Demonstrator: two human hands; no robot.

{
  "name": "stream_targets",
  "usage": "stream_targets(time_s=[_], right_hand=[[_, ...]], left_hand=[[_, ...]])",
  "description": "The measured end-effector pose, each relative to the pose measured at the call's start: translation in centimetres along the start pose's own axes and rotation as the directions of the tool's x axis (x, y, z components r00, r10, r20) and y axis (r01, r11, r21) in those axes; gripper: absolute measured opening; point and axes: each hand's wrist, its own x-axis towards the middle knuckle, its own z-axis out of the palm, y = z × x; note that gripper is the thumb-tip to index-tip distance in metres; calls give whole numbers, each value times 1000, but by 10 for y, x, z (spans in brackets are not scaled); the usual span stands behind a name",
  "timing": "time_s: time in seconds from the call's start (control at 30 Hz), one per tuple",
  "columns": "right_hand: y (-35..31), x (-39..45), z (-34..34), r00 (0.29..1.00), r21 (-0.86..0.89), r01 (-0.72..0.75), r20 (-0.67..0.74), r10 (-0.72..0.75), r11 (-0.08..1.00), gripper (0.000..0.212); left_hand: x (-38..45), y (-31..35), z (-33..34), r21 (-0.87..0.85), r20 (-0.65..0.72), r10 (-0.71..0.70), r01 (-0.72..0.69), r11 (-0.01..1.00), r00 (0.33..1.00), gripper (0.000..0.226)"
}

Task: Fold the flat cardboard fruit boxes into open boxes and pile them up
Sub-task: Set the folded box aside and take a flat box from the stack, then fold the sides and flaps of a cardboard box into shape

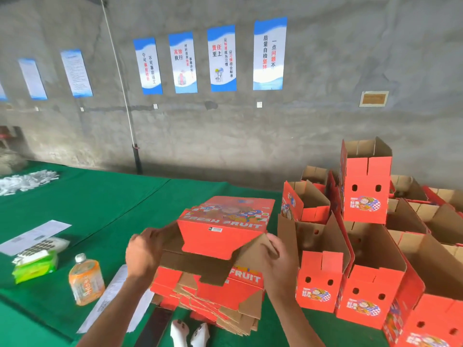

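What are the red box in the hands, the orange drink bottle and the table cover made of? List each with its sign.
Red box: corrugated cardboard, it seems; glossy red print outside, raw brown inside, creased flaps.
Orange drink bottle: probably clear plastic; the orange liquid shows through, with a pale cap.
Table cover: likely green cloth, matte, with folds and seams.

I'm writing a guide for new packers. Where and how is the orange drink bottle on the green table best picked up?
Grip the orange drink bottle around its body, reaching from its left, where the green table is bare. It stands upright, and its white cap is small; the flat box stack crowds its right.
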Motion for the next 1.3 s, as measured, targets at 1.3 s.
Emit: stream_targets(time_s=[1.3], right_hand=[[35,14,-312,945,-55,-220,235,227,974,48]], left_hand=[[-214,203,142,-569,406,-358,539,621,841,33]])
